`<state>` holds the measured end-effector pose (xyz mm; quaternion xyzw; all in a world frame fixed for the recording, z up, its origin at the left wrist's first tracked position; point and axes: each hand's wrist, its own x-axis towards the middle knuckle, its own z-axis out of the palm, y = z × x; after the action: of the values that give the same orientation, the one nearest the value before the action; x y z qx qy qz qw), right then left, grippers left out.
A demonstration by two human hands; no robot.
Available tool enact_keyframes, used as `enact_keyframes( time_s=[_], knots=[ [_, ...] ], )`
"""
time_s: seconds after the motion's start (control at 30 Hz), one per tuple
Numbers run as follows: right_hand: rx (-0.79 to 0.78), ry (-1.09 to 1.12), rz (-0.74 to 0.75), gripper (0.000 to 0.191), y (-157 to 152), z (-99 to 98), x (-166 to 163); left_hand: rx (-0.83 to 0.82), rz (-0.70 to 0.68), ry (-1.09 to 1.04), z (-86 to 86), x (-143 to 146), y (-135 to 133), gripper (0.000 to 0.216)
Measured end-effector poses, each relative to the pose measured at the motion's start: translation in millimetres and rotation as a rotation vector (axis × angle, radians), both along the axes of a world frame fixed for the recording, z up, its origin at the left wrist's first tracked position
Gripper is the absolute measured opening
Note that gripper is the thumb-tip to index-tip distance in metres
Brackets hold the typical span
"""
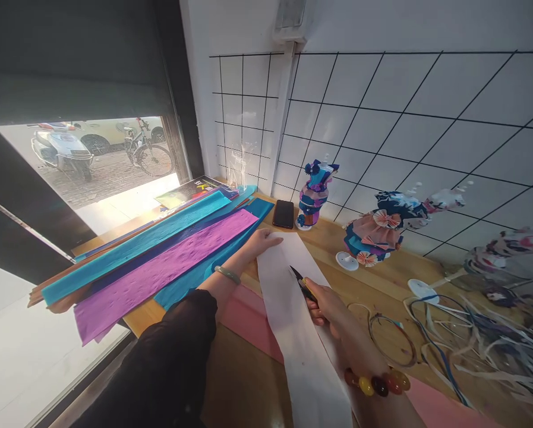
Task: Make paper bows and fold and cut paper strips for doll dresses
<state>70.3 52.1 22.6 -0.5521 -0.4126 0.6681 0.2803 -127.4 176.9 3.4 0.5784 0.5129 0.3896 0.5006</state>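
Note:
A long white sheet of paper (pixel 277 297) runs from the middle of the table toward me, its near end hanging low in the view. My left hand (pixel 261 242) pinches its far left corner, thumb on top and the other fingers mostly hidden. In my right hand (pixel 326 303) is a pair of scissors (pixel 298 277) with dark blades and a bit of yellow at the handle. The blades point up and left over the white paper; whether they touch it I cannot tell. Pink paper (pixel 251 318) lies beneath the white sheet.
Purple crepe paper (pixel 168 270) and turquoise crepe paper (pixel 136 249) are stacked at left by the window. A black phone (pixel 283 214) lies behind my left hand. Small dress forms (pixel 314 193) stand along the wall. Tangled ribbons (pixel 466 345) spread at right.

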Motion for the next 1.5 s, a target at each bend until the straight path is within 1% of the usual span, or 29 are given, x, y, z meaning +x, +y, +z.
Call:
enact_keyframes(
  time_s=[0.13,0.3,0.43,0.5,0.67,0.9,1.03,1.1,1.2,1.37,1.5],
  knots=[
    [-0.016,0.001,-0.017,0.039,0.9,0.5,0.2,-0.099,-0.017,-0.173,-6.0,2.1,-0.3,0.041],
    [-0.035,0.018,-0.015,0.04,1.7,2.0,-0.1,-0.186,0.004,-0.318,-9.0,0.8,1.2,0.043],
    [-0.031,0.034,-0.017,0.042,0.9,2.9,0.0,-0.253,-0.022,-0.386,-7.3,-0.1,0.3,0.035],
    [-0.025,0.041,-0.016,0.043,0.4,3.5,0.3,-0.278,-0.046,-0.419,-4.5,-0.7,-1.1,0.032],
    [-0.016,0.054,-0.009,0.044,-0.6,8.6,0.5,-0.318,-0.112,-0.493,6.8,-1.1,-3.8,0.034],
    [0.047,0.028,-0.067,0.042,-3.5,27.3,2.9,-0.323,-0.158,-0.594,19.3,1.7,-2.9,0.031],
    [0.107,0.007,-0.065,0.04,-5.4,33.6,4.7,-0.314,-0.184,-0.682,28.8,2.7,-5.2,0.026],
    [0.124,-0.002,-0.077,0.04,-5.8,34.7,4.8,-0.324,-0.191,-0.716,34.2,3.6,-6.9,0.025],
    [0.134,0.003,-0.071,0.045,-5.7,34.8,3.8,-0.32,-0.195,-0.739,40.6,5.9,-9.2,0.025],
    [0.144,0.014,-0.074,0.051,-5.4,33.5,1.5,-0.28,-0.215,-0.725,45.9,10.0,-12.2,0.03],
    [0.201,0.01,-0.064,0.053,-5.9,33.5,1.1,-0.311,-0.243,-0.742,51.2,11.0,-15.1,0.03]
  ],
)
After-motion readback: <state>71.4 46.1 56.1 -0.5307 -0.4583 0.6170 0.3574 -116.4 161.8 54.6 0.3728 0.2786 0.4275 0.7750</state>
